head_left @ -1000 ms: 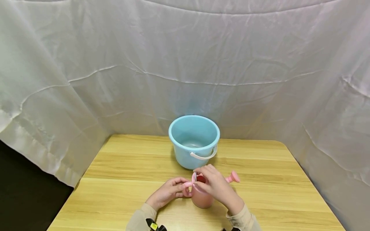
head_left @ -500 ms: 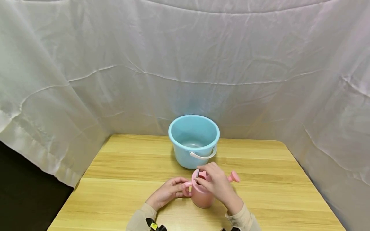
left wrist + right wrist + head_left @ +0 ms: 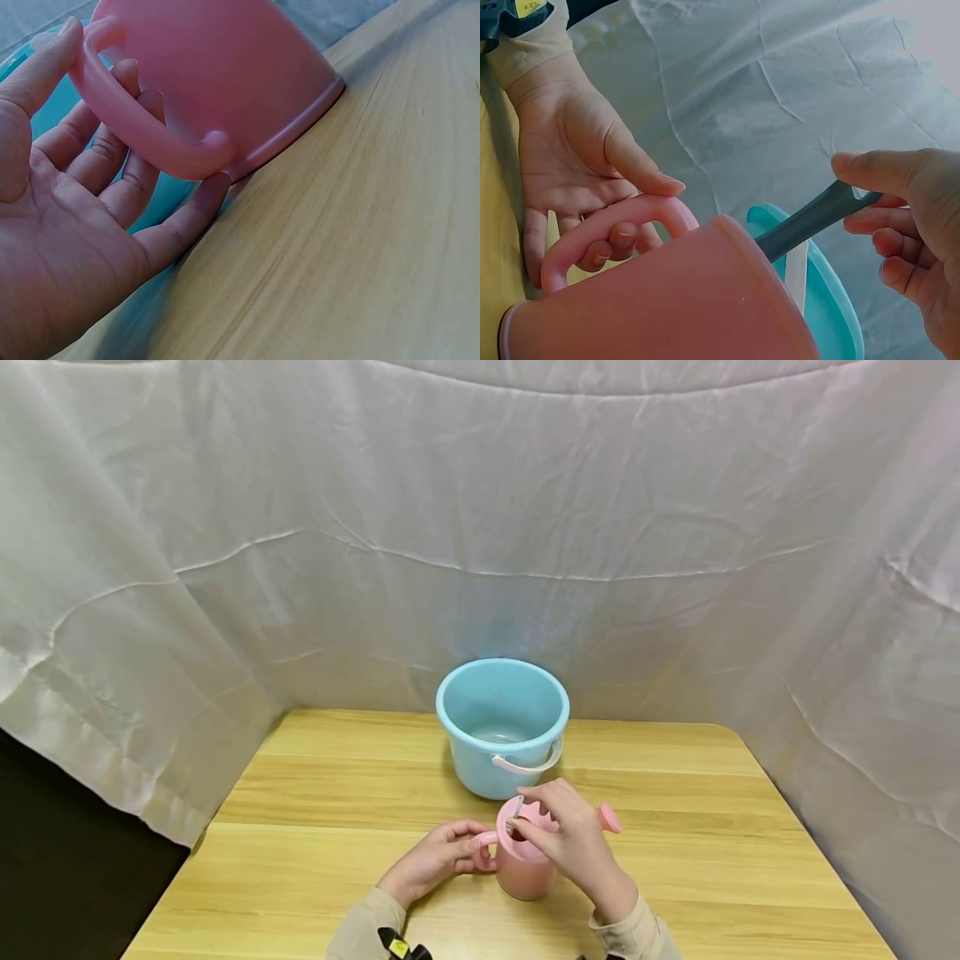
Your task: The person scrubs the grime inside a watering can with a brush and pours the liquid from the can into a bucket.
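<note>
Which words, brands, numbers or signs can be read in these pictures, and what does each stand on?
Yellow label on the black device at the left sleeve: dark marks, too small and blurred to read.
Watering can, gray tool, bucket: no text visible.
Nothing can be quoted.

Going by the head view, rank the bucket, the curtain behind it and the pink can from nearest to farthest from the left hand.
1. Can: held by the left hand, on its right.
2. Bucket: farther forward, to the right.
3. Curtain: farthest, behind the bucket.
</note>
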`<action>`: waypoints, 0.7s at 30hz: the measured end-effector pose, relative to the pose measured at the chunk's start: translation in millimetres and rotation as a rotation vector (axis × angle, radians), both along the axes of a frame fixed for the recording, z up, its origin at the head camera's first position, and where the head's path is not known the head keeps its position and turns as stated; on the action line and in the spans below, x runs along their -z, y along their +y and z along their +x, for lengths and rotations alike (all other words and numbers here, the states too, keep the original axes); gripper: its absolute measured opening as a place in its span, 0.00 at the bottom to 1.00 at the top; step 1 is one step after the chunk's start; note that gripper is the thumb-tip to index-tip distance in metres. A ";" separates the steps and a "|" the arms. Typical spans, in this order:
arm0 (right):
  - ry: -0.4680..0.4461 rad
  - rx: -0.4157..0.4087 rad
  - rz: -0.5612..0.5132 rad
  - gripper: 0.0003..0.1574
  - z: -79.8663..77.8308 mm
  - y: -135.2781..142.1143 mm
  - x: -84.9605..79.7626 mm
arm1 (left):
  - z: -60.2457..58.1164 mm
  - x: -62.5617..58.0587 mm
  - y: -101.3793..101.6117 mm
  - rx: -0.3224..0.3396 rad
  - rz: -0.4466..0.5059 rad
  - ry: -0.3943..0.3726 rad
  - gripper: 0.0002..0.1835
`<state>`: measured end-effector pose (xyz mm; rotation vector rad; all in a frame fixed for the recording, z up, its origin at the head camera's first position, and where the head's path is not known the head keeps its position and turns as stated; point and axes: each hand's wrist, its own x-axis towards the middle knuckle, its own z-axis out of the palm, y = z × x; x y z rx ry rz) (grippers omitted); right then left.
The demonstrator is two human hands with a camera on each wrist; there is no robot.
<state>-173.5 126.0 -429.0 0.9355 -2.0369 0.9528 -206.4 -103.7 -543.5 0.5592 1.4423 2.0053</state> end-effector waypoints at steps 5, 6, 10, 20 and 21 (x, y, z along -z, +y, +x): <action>-0.016 -0.007 -0.002 0.22 -1.4 -0.6 2.8 | -0.7 1.0 0.0 -0.001 -0.003 -0.001 0.13; -0.023 -0.004 0.003 0.23 -1.7 -0.8 3.4 | -0.8 1.1 0.1 -0.001 -0.004 -0.001 0.13; -0.066 0.006 0.030 0.24 -2.9 -2.1 6.5 | -0.5 0.3 0.2 -0.006 -0.010 -0.007 0.14; -0.101 0.025 0.133 0.22 -7.5 -5.7 17.2 | 0.3 -0.5 0.0 -0.008 -0.008 0.000 0.14; -0.113 0.030 0.146 0.21 -7.5 -5.8 17.3 | 0.3 -0.5 0.0 -0.008 -0.007 0.000 0.13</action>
